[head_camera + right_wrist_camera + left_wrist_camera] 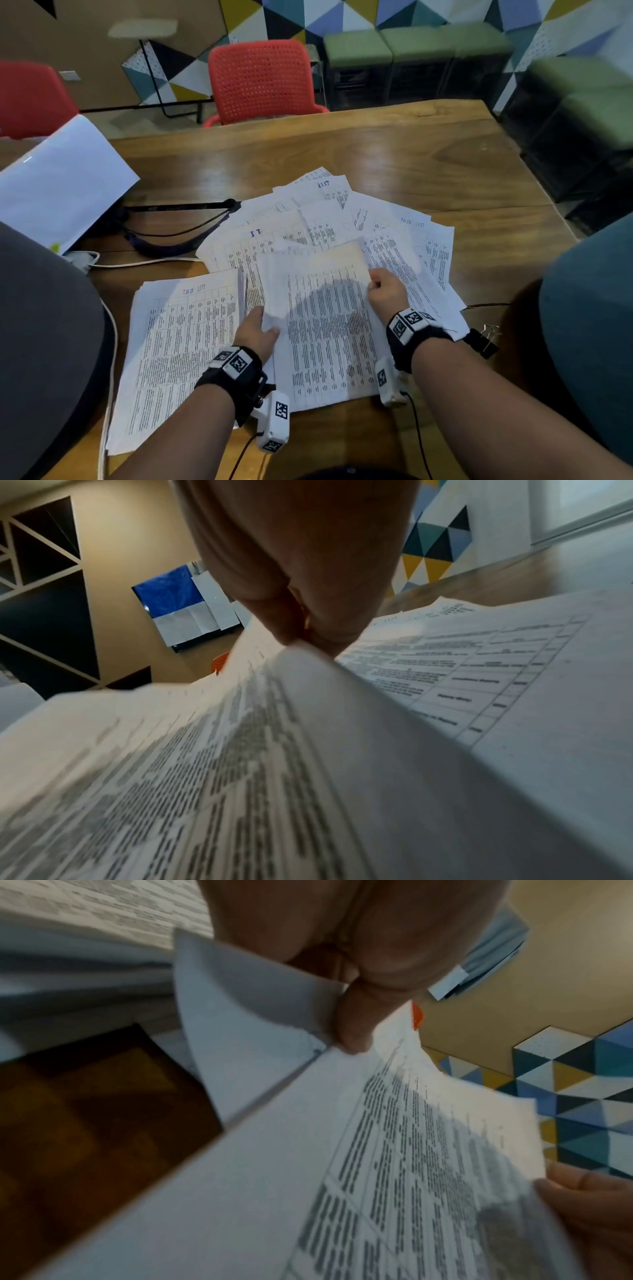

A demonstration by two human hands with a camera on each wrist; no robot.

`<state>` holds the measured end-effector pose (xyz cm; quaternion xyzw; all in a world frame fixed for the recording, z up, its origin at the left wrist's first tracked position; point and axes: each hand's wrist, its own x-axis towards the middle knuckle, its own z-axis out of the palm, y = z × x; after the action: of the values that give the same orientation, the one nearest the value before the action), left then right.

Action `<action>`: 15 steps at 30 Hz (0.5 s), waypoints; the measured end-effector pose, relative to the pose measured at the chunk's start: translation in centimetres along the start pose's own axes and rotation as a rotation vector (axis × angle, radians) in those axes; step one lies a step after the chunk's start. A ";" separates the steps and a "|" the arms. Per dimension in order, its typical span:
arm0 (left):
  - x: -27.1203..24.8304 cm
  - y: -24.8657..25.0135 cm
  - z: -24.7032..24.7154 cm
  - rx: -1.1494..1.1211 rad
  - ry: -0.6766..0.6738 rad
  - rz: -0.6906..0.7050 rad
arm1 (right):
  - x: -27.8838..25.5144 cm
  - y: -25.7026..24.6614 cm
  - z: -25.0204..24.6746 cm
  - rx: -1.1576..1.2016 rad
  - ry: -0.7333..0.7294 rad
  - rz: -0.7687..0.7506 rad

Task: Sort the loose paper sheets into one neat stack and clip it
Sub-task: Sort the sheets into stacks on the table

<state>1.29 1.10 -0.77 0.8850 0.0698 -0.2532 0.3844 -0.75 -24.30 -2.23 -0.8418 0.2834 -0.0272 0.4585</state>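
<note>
Progress check, reading left to right across the wooden table [428, 150].

Far left: a blank white sheet [65, 178] lies tilted over dark gear, apart from the work. Whether it belongs to the job I cannot tell.

Left of centre: a squared-up stack [178, 349] of printed sheets, headed "TASK LIST" in pen, lies flat near the table's front edge. Edges look roughly aligned. Judged as the gathered part so far, no clip on it.

Centre: a printed sheet [329, 329] is held between both hands, raised off the pile. The left hand [255, 330] pinches its left edge, thumb on top; the left wrist view shows the thumb pressed on the paper [428, 1137]. The right hand [385, 291] grips the right edge near the top with curled fingers; the right wrist view shows fingertips [301, 631] closed on the paper's edge.

Centre to right: the loose sheets [342, 219] lie fanned and overlapping at mixed angles, many uncollected.

Far right: a black binder clip [484, 341] sits on the table behind the right wrist, untouched.

Judgement: task is partway. Left to do: move the held sheet onto the stack, gather the remaining fan, square the edges, clip.
</note>
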 end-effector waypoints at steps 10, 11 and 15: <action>-0.7 2.8 -3.3 -0.524 0.157 0.257 | -0.9 -5.8 -1.8 0.492 -0.244 0.017; -0.9 3.3 -3.7 -0.539 0.177 0.285 | -1.2 -7.0 -2.1 0.528 -0.210 -0.036; -1.8 5.2 -5.2 -0.787 0.240 0.370 | -2.9 -11.0 -3.6 0.681 -0.160 -0.224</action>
<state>3.39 1.30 6.50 0.6920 0.0453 -0.0301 0.7198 0.66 -20.95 9.10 -0.6662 0.1274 -0.1039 0.7274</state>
